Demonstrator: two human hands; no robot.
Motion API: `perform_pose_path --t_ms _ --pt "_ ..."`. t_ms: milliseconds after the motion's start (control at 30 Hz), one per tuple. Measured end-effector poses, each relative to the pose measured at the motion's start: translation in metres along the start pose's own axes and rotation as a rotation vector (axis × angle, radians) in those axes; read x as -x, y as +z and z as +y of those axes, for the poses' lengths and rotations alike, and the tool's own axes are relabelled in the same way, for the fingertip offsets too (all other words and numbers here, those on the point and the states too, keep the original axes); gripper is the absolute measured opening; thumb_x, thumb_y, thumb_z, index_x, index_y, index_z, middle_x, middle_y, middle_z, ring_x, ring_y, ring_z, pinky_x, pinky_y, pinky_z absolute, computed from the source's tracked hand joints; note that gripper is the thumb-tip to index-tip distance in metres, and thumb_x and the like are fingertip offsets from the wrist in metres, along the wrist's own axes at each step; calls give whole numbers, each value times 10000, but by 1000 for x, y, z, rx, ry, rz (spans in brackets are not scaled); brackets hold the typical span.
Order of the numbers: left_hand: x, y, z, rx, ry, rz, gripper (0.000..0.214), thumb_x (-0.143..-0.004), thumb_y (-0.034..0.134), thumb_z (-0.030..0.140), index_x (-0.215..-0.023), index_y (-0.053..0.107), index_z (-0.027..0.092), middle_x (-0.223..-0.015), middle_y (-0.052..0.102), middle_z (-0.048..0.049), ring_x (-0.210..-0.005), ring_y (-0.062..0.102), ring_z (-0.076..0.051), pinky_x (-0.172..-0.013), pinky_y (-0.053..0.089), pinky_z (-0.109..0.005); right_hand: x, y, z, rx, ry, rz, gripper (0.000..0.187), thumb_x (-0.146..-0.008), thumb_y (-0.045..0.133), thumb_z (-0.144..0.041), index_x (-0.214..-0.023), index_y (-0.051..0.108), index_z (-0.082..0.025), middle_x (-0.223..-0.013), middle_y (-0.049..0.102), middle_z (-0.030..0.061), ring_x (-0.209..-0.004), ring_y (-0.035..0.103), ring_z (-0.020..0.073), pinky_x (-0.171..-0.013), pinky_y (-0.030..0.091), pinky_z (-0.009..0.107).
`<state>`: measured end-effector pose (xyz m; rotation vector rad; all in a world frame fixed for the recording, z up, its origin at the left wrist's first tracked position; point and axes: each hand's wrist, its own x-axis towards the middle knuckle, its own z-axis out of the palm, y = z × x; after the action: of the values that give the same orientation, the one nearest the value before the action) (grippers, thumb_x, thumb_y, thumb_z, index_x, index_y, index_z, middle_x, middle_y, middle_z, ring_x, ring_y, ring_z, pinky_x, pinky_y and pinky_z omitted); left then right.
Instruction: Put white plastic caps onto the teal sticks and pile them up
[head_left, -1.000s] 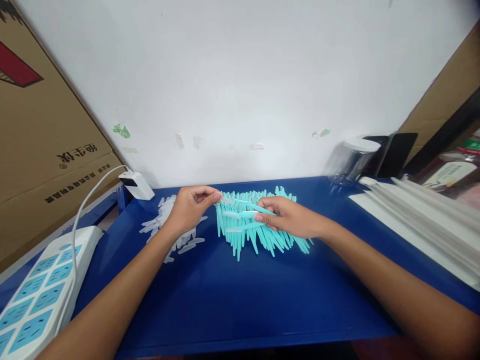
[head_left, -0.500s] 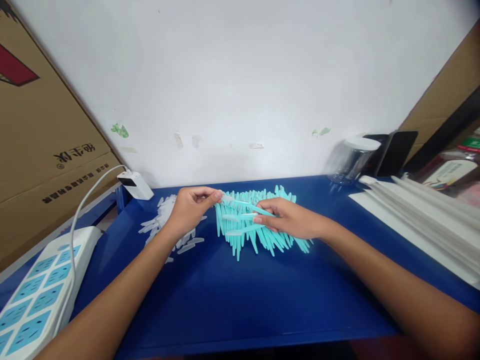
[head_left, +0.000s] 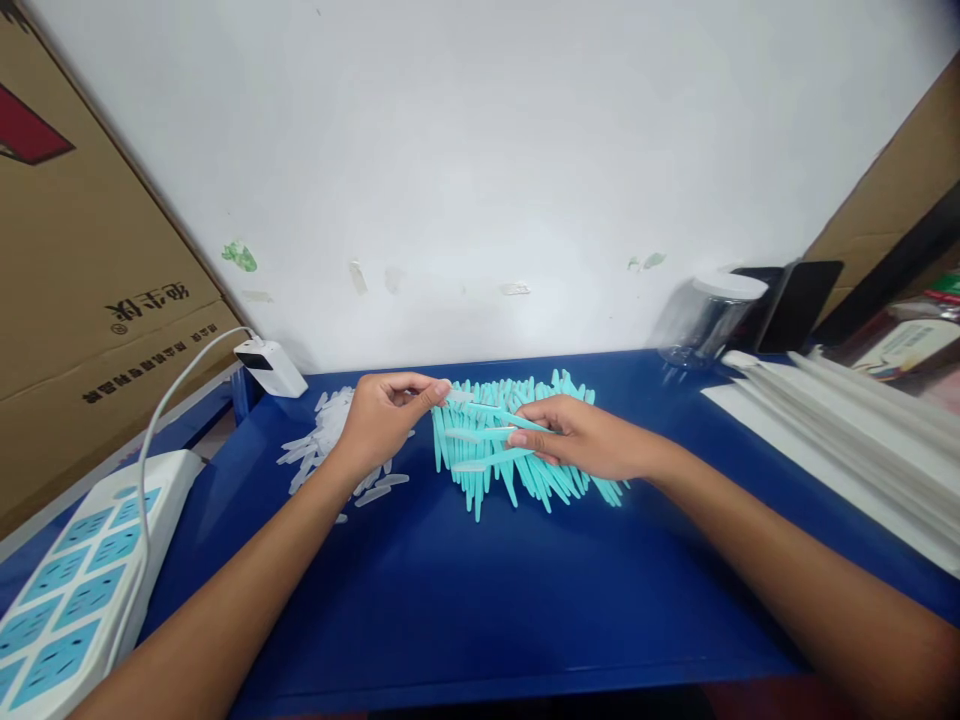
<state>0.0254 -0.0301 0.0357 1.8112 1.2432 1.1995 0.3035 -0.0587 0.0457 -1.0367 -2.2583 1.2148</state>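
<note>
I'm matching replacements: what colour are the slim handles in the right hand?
The handles in the right hand are turquoise, shown best in the head view.

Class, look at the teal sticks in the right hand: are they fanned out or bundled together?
Fanned out: three sticks spread from the right hand, with gaps showing between them.

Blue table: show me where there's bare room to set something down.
Largest free patch: the blue table from the teal pile to the near edge. Smaller: between the right hand and white stack. Crowded: around the left hand, with pale pieces and teal pile on either side.
</note>
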Motion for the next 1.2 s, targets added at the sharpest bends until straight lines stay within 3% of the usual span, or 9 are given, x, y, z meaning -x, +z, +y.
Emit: perform_pose_path --t_ms 533,633,700,800,900,1100,1200 --pt "9 14 6 -37 200 -132 290 -900 740 462 -784 798 203 -893 771 -85 -862 690 -226 -789 521 -339 1 8 -4 -42 -8 -7 474 -977 605 -572 -712 503 -192 -603 508 -39 -486 424 84 -465 333 238" --pt "-1 -1 0 -123 187 -64 336 -932 679 511 -988 818 210 -1031 784 -97 -947 696 -238 -831 526 -342 0 6 -2 -24 -7 -5 470 -969 613 -580 -721 527 -189 -610 521 -32 -497 435 91 -482 350 248" --pt "-10 -18 -8 -300 175 -50 399 -916 684 524 -1149 796 220 -989 781 -85 -892 684 -230 -803 518 -338 0 3 -1 3 7 12 466 -967 621 -572 -717 522 -191 -605 526 -31 -504 436 95 -498 360 254" --pt "-20 -44 -21 -608 179 -274 272 -838 752 491 -898 832 238 -907 770 -77 -868 665 -252 -777 479 -342 0 1 0 32 15 32 467 -972 627 -546 -693 501 -194 -600 541 -30 -506 424 92 -512 364 256" --pt "-22 -57 -28 -684 103 -423 259 -764 805 499 -825 823 248 -882 754 -66 -837 661 -255 -715 453 -322 0 0 -1 38 14 29 462 -976 622 -543 -695 515 -192 -610 555 -27 -503 416 91 -516 366 259" --pt "-17 -53 -25 -620 112 -569 319 -871 694 541 -794 787 245 -826 735 -51 -807 641 -238 -705 425 -312 0 -1 -1 45 -16 35 475 -977 609 -560 -691 530 -189 -611 559 -21 -510 433 97 -527 380 264" --pt "-16 -52 -23 -587 101 -597 328 -811 749 572 -851 800 250 -866 738 -58 -840 644 -245 -723 430 -312 0 -2 0 45 -21 39 473 -979 605 -562 -696 536 -190 -616 564 -18 -517 442 100 -531 385 266"
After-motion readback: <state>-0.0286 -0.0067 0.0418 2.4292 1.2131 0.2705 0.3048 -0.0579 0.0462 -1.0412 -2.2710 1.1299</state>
